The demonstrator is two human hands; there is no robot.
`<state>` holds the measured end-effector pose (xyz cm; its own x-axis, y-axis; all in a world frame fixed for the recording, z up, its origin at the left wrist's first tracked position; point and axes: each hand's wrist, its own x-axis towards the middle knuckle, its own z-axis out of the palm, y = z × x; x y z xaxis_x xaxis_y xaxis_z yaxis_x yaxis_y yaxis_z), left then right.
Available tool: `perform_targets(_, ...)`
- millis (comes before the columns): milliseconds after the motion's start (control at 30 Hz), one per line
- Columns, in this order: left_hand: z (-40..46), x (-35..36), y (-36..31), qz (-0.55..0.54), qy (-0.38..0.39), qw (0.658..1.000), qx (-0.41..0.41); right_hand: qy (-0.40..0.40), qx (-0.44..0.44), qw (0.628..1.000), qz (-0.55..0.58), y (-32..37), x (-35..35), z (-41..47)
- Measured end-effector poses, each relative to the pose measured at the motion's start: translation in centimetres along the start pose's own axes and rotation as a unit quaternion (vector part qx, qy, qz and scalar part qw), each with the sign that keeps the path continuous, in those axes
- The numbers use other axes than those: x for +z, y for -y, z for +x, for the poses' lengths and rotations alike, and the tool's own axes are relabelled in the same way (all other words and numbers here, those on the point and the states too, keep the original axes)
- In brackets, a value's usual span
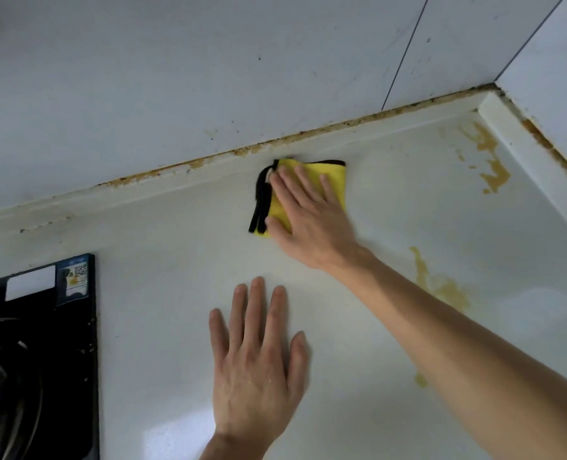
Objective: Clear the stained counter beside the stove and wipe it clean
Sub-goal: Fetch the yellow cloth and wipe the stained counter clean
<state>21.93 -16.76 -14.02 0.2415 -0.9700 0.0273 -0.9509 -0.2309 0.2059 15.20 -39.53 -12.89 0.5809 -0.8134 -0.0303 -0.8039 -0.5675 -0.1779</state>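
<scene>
A folded yellow cloth with black edging lies on the white counter close to the back ledge. My right hand presses flat on the cloth with straight fingers. My left hand rests flat on the bare counter nearer to me, fingers spread, holding nothing. Brownish-yellow stains mark the counter at the right: one patch beside my right forearm and another near the far right corner.
A black gas stove sits at the lower left, its edge next to the counter. A raised white ledge with brown grime runs along the tiled wall, and a side ledge closes the right.
</scene>
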Motion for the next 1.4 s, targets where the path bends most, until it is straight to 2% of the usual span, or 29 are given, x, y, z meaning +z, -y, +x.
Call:
perform_targets(67, -0.1, 0.2, 0.2, 0.000, -0.005, 1.000, 0.003, 0.017, -0.060, 0.998, -0.007, -1.4, -0.2, -0.4)
perform_targets(100, -0.1, 0.3, 0.2, -0.002, -0.010, 1.000, 0.004, 0.014, -0.056, 0.998, -0.011, -2.6, -0.2, -0.7)
perform_targets(200, -0.1, 0.5, 0.3, -0.007, -0.016, 1.000, 0.005, -0.018, 0.065, 0.998, -0.015, -4.7, 0.0, -1.2)
perform_targets(300, -0.1, 0.4, 0.2, -0.007, -0.008, 1.000, 0.003, -0.054, 0.143, 0.988, 0.006, -1.2, 0.4, 0.6)
perform_targets(367, -0.1, 0.2, 0.2, -0.010, -0.003, 1.000, 0.005, -0.068, 0.128, 0.989, 0.015, 1.9, 0.5, 1.7)
perform_targets(433, 0.0, 0.1, 0.1, -0.008, 0.004, 1.000, 0.004, -0.061, 0.063, 0.996, 0.006, 3.9, 0.8, 1.7)
perform_targets(500, -0.1, 0.1, 0.0, -0.003, 0.013, 1.000, 0.004, -0.037, -0.016, 0.999, -0.003, 3.9, 0.9, 1.1)
perform_targets(567, -0.2, 0.1, 0.1, -0.005, 0.015, 1.000, 0.003, -0.015, -0.058, 0.998, -0.012, 2.3, 0.5, 0.1)
perform_targets(733, -0.2, -0.2, 0.1, -0.004, 0.015, 1.000, 0.008, 0.008, 0.027, 0.999, -0.016, -2.6, 0.0, -6.2)
perform_targets(833, -0.2, -0.3, 0.1, -0.003, 0.013, 1.000, 0.007, 0.015, 0.039, 0.999, -0.004, -3.5, -0.6, -9.4)
perform_targets(933, -0.2, -0.5, 0.1, -0.003, 0.009, 1.000, 0.005, -0.026, 0.055, 0.998, 0.021, -4.0, -1.8, -8.4)
perform_targets(1033, -0.1, -0.7, 0.0, -0.008, 0.000, 1.000, 0.002, -0.049, 0.082, 0.995, -0.014, -4.9, -3.0, -6.0)
perform_targets(1167, 0.0, -0.8, 0.0, -0.009, -0.008, 1.000, 0.001, -0.012, 0.077, 0.996, -0.046, -5.9, -3.7, -3.9)
perform_targets(1400, 0.1, -1.0, -0.2, -0.009, -0.001, 1.000, 0.001, 0.036, 0.022, 0.998, 0.035, -7.3, -5.0, -3.0)
